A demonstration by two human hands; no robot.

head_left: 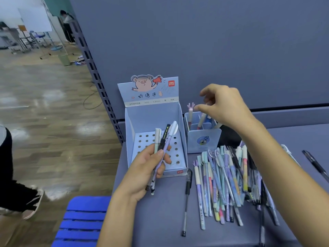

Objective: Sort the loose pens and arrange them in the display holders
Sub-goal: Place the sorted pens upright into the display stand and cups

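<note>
Lower left: blue chair at the table edge. Lower right: loose pens in a fanned pile on the table, with one black pen lying alone just left of it. Centre: left hand grips three pens, caps up, in front of the perforated display box. Right of the box: divided holder with a few pens standing in it. Right hand hovers above it, fingers loosely curled, holding nothing.
</note>
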